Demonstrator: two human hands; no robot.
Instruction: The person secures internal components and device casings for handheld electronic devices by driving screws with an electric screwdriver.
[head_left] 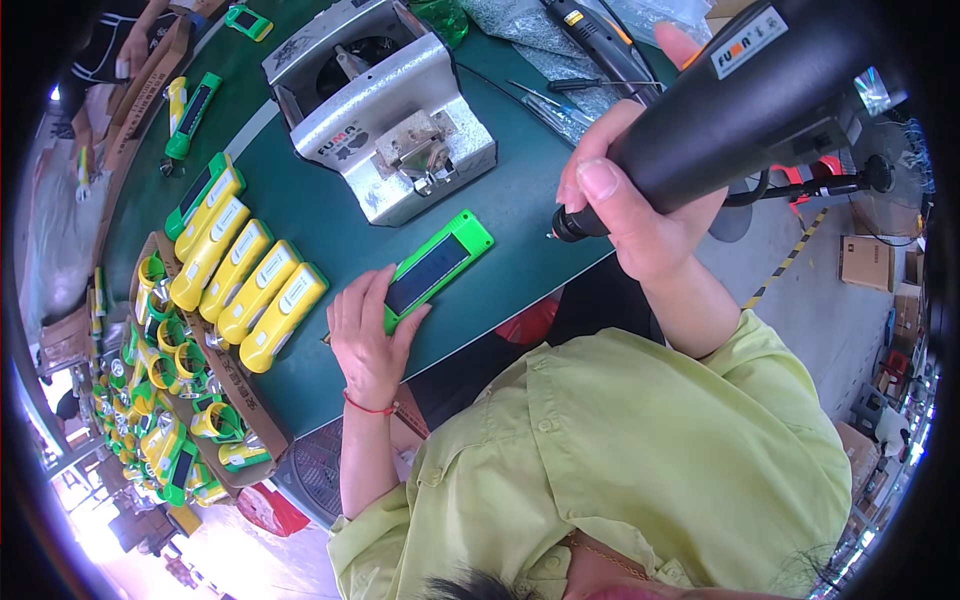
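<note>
My right hand (645, 215) is wrapped round a large black electric screwdriver (740, 110), its tip pointing left above the table's front edge. Flat on the green table top (545, 210) lies a bright green flashlight housing (438, 268) with a dark solar panel on its upper face. My left hand (365, 325) grips the housing's near left end between thumb and fingers. The screwdriver tip is apart from the housing, off to its right. Just beyond the housing stands a silver metal screw feeder (390, 120).
Several yellow and green flashlights (245, 265) lie in a row at the left, beside a cardboard box (235, 385) heaped with similar parts. Another black screwdriver (600, 45) and plastic bags (500, 30) are at the back. At the far left a co-worker's hand (132, 52) shows.
</note>
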